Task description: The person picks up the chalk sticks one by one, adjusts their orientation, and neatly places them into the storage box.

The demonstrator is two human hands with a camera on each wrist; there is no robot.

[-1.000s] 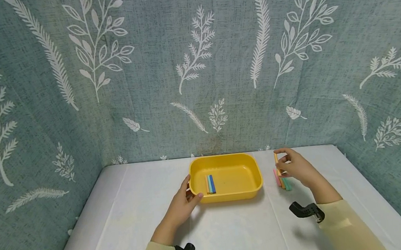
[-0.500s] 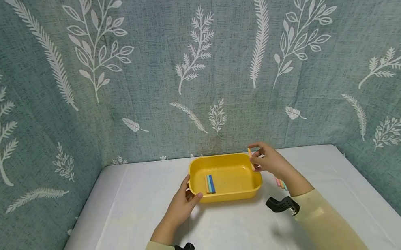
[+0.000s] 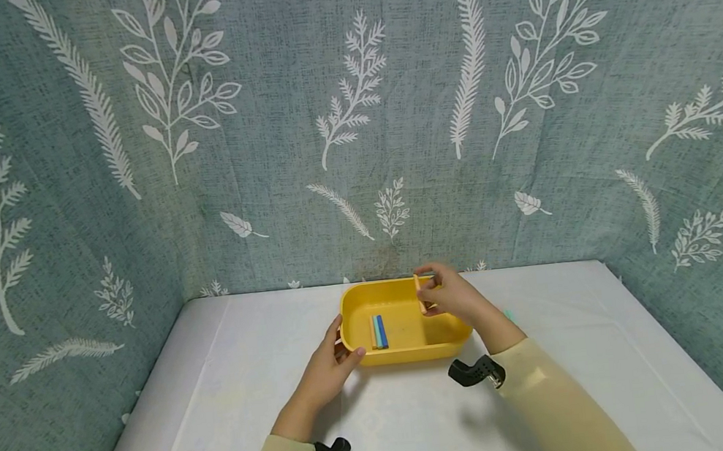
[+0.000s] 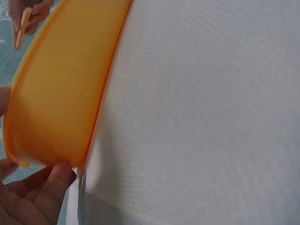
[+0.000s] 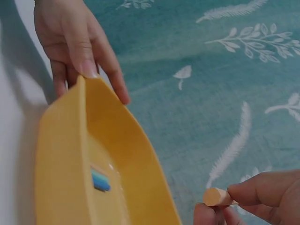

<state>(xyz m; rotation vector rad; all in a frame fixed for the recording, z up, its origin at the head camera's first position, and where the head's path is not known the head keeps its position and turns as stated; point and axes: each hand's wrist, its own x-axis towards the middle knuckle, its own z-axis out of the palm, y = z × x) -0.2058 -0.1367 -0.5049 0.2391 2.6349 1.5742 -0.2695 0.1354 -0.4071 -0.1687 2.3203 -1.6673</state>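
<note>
A shallow yellow plastic tray [image 3: 408, 355] stands on the white table in the head view. My left hand [image 3: 325, 380] grips its left end, thumb over the near corner of the rim and fingers round the side. Inside, toward the left, three chalk sticks lie side by side: orange [image 3: 373, 333], light blue [image 3: 378, 332] and dark blue [image 3: 383, 332]. Above the tray's right half, my right hand [image 3: 462, 301] pinches a light orange chalk stick [image 3: 419, 294] between thumb and fingers; its round end [image 5: 213, 197] shows in the right wrist view.
Right of the tray, a bit of green chalk [image 3: 510, 315] shows past my right forearm, which hides the spot beside it. A leaf-patterned teal cloth [image 3: 273, 264] rises behind the white table [image 3: 233, 386] and along both sides.
My right hand has carried the light orange chalk stick leftward from the pile on the table to over the tray. My left hand and the tray have stayed put.
</note>
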